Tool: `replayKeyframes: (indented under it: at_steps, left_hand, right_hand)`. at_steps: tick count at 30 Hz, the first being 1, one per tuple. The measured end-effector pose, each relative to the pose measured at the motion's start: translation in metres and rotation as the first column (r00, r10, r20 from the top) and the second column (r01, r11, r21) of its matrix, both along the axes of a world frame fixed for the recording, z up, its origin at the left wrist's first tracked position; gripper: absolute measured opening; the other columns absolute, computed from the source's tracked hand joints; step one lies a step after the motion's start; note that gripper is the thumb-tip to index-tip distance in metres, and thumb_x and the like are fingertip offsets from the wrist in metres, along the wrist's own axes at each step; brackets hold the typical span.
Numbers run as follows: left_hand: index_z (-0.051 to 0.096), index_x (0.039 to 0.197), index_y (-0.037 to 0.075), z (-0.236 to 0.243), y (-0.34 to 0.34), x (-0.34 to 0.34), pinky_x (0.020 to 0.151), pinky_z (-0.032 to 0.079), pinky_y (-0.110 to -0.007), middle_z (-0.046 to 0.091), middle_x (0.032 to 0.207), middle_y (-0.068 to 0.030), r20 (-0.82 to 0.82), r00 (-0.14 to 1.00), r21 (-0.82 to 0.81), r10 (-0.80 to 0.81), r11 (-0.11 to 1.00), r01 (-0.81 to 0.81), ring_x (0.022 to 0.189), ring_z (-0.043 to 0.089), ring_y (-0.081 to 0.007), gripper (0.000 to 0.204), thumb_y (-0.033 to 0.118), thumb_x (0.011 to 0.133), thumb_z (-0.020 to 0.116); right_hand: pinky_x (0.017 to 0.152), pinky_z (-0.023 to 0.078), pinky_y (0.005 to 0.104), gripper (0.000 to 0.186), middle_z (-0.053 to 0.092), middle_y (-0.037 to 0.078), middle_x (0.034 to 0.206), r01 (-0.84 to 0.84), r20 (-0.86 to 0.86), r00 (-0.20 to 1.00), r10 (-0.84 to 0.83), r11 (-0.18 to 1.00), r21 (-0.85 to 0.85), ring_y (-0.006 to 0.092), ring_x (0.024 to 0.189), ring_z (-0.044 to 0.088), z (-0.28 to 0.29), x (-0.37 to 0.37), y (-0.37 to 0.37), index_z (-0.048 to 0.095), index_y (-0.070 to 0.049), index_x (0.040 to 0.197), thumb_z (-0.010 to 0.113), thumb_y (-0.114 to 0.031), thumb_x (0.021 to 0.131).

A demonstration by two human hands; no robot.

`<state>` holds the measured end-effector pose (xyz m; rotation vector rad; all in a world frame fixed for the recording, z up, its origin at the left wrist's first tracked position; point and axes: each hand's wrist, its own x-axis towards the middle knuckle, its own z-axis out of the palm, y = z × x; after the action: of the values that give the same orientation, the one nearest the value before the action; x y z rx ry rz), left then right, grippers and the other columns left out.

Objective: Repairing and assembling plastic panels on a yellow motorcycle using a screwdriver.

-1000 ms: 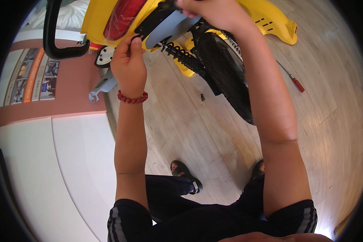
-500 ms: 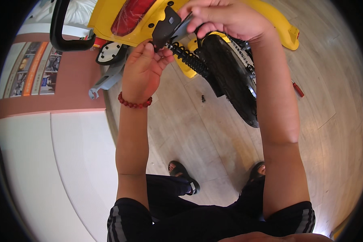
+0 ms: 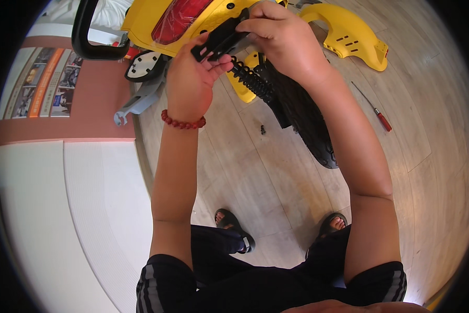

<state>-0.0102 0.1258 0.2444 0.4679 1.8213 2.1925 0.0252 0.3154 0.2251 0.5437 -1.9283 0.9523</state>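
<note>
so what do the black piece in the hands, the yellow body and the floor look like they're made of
The black piece, held by both the left hand and the right hand, looks like matte moulded plastic, though painted metal is possible. The yellow body seems glossy plastic, with smooth curved panels catching light. The floor looks like pale wood or wood-look planks, with visible grain and seams.

Only printed signage shows here: two tall, narrow poster panels [image 3: 42, 83] lie side by side at the far left on a reddish-brown surface [image 3: 88, 112]. One carries an orange strip, the other rows of small photo-like pictures on grey.
</note>
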Motion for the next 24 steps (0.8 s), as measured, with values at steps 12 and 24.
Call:
replayKeyframes:
  at_steps: [12,24]
  left_hand:
    - [0.055,0.093,-0.006,-0.004,0.010,-0.010,0.058,0.050,-0.023,0.063,0.072,-0.0087,-0.505,0.812,-0.398,0.292,0.756,-0.519,0.059,0.061,-0.0125,0.019,0.010,0.084,0.061]
    - [0.046,0.090,-0.006,-0.002,0.016,-0.017,0.053,0.052,-0.024,0.063,0.077,-0.0156,-0.555,0.676,-0.302,0.485,0.640,-0.707,0.059,0.065,-0.0192,0.034,0.010,0.075,0.072]
  right_hand:
    - [0.066,0.048,0.0370,0.016,0.053,0.016,0.080,0.109,-0.007,0.994,-0.113,0.974,-0.198,0.0345,0.076,0.056,0.001,-0.023,-0.015,0.058,-0.001,0.083,0.058,0.006,0.068]
    - [0.065,0.046,0.0237,0.017,0.059,0.005,0.075,-0.062,0.322,0.868,0.377,0.727,-0.684,0.0103,0.069,0.055,-0.007,-0.038,-0.016,0.059,0.003,0.094,0.060,0.005,0.077]
